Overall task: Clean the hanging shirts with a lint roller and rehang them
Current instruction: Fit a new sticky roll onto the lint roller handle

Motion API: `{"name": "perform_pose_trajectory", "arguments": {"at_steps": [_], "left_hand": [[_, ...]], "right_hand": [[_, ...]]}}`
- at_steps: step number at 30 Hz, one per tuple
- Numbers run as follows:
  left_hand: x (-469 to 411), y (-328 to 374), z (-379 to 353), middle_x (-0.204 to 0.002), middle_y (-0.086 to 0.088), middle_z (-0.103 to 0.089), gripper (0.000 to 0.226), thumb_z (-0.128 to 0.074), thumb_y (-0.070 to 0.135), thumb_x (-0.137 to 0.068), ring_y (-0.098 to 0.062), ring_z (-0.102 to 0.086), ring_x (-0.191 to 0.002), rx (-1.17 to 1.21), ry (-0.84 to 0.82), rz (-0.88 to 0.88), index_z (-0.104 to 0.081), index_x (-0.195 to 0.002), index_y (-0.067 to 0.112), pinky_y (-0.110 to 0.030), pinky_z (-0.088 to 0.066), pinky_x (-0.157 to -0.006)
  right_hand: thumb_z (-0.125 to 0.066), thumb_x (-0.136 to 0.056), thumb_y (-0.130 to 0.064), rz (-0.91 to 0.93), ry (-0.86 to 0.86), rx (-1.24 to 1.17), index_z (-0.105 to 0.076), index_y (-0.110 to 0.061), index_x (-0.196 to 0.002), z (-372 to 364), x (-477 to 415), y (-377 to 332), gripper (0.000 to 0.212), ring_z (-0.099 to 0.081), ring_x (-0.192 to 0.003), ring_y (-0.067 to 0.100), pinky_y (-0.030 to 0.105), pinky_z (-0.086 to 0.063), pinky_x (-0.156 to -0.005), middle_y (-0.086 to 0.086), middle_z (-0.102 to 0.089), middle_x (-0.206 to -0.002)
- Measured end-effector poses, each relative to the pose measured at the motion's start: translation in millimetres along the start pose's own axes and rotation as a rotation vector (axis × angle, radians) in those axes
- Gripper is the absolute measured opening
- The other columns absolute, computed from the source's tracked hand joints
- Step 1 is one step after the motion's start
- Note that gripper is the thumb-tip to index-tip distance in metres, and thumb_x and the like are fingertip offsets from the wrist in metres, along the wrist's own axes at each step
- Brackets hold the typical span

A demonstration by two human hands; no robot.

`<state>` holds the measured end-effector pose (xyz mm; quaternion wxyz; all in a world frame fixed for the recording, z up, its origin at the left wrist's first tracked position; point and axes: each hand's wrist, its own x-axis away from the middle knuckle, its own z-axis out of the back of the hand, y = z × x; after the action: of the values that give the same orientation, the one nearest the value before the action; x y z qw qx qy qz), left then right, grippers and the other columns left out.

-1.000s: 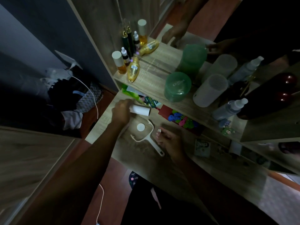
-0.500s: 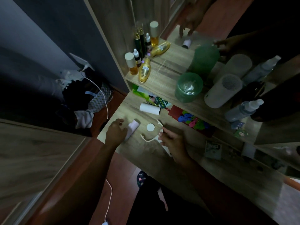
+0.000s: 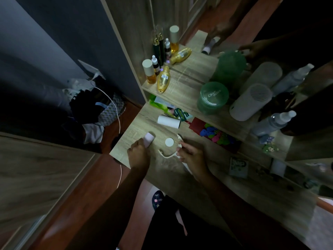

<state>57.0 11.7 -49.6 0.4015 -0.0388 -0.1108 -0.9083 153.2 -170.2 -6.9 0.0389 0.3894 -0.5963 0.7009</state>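
On the wooden desk my left hand grips a pale pink roll near the desk's left edge. My right hand holds the white lint roller frame by its handle, its curved arm lying on the desk. A round white cap sits between my hands. A white cardboard tube lies farther back. No shirts are in view.
A shelf with bottles, a green jar and a white cylinder stands behind the desk, backed by a mirror. A bag of clothes and a white cable lie on the floor at left.
My left hand let go of the white tube and came back toward the desk's left edge, where it now grips the pink roll. My right hand took hold of the roller frame.
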Motion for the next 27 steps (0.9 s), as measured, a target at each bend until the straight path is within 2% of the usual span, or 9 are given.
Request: {"name": "perform_pose_trajectory", "arguments": {"at_steps": [4,9,13,16,18,20,22,24,27], "left_hand": [[-7.0,-2.6,-2.6,-0.095,-0.007,-0.070,0.032,-0.064,0.023,-0.080,-0.028,-0.067,-0.088,-0.106,-0.038,0.066,-0.058,-0.110,0.014,-0.038,-0.048,-0.074],[-16.6,-8.2,-3.0,-0.102,-0.006,-0.070,0.023,-0.059,0.023,-0.089,-0.026,-0.066,-0.097,-0.130,-0.044,0.093,-0.059,-0.111,0.016,-0.039,-0.049,-0.080],[-22.4,-9.8,9.0,-0.105,-0.011,-0.070,0.030,-0.064,0.031,-0.088,-0.032,-0.066,-0.100,0.098,-0.064,0.083,-0.060,-0.113,0.014,-0.040,-0.050,-0.083],[-16.9,-10.3,29.7,-0.095,-0.013,-0.073,0.026,-0.073,0.022,-0.084,-0.034,-0.069,-0.086,0.372,-0.026,-0.066,-0.066,-0.104,0.007,-0.035,-0.049,-0.073],[-6.2,-9.9,47.6,-0.089,-0.009,-0.073,0.029,-0.079,0.020,-0.079,-0.023,-0.066,-0.076,0.471,-0.005,-0.143,-0.068,-0.102,0.007,-0.027,-0.045,-0.065],[7.8,-7.7,65.7,-0.085,0.002,-0.072,0.035,-0.084,0.021,-0.075,0.000,-0.059,-0.068,0.559,-0.010,-0.151,-0.070,-0.105,0.009,-0.009,-0.038,-0.061],[21.6,-5.2,81.7,-0.088,0.010,-0.070,0.041,-0.085,0.022,-0.075,0.013,-0.061,-0.074,0.654,-0.039,-0.147,-0.071,-0.111,0.012,-0.001,-0.037,-0.063],[34.4,-0.9,97.2,-0.098,0.010,-0.073,0.046,-0.083,0.022,-0.076,0.013,-0.063,-0.087,0.742,-0.081,-0.141,-0.069,-0.119,0.016,-0.003,-0.042,-0.069],[51.5,8.0,115.9,-0.101,0.011,-0.073,0.044,-0.082,0.019,-0.079,0.010,-0.065,-0.089,0.830,-0.116,-0.156,-0.068,-0.120,0.019,-0.004,-0.043,-0.071]], "right_hand": [[-0.067,-0.091,-0.015,-0.020,-0.014,-0.024,-0.064,-0.016,-0.126,-5.0,1.6,0.8,0.035,-0.068,-0.086,0.011,0.025,-0.057,-0.070,0.001,-0.073,-0.099],[-0.065,-0.091,-0.014,0.017,-0.048,0.076,-0.061,-0.016,-0.130,-5.7,3.5,-2.1,0.039,-0.069,-0.101,0.022,0.041,-0.060,-0.084,-0.003,-0.071,-0.108],[-0.065,-0.091,-0.007,0.081,-0.050,0.061,-0.059,-0.011,-0.131,-4.7,3.1,-16.3,0.041,-0.067,-0.099,0.006,0.030,-0.059,-0.083,-0.005,-0.066,-0.115],[-0.070,-0.087,-0.007,0.078,0.009,-0.036,-0.066,-0.012,-0.112,-3.9,2.9,-32.4,0.025,-0.069,-0.088,0.011,0.020,-0.058,-0.069,0.001,-0.073,-0.107],[-0.072,-0.086,-0.010,0.112,0.016,-0.052,-0.069,-0.015,-0.103,-1.2,5.8,-42.4,0.017,-0.071,-0.091,0.022,0.030,-0.058,-0.074,0.002,-0.076,-0.098],[-0.071,-0.087,-0.012,0.205,0.004,-0.017,-0.073,-0.024,-0.096,1.5,12.9,-54.8,0.015,-0.072,-0.092,0.026,0.038,-0.059,-0.080,0.002,-0.077,-0.093],[-0.070,-0.088,-0.009,0.329,-0.029,0.000,-0.075,-0.033,-0.093,2.7,21.7,-68.9,0.025,-0.073,-0.091,0.022,0.035,-0.058,-0.080,-0.002,-0.078,-0.093],[-0.069,-0.088,-0.006,0.446,-0.091,0.021,-0.076,-0.037,-0.097,1.0,30.6,-82.0,0.033,-0.073,-0.093,0.015,0.028,-0.058,-0.082,-0.006,-0.077,-0.097],[-0.070,-0.086,-0.001,0.549,-0.156,0.062,-0.075,-0.015,-0.112,-5.6,38.4,-90.3,0.029,-0.071,-0.102,0.013,0.023,-0.055,-0.087,-0.003,-0.076,-0.108]]}}
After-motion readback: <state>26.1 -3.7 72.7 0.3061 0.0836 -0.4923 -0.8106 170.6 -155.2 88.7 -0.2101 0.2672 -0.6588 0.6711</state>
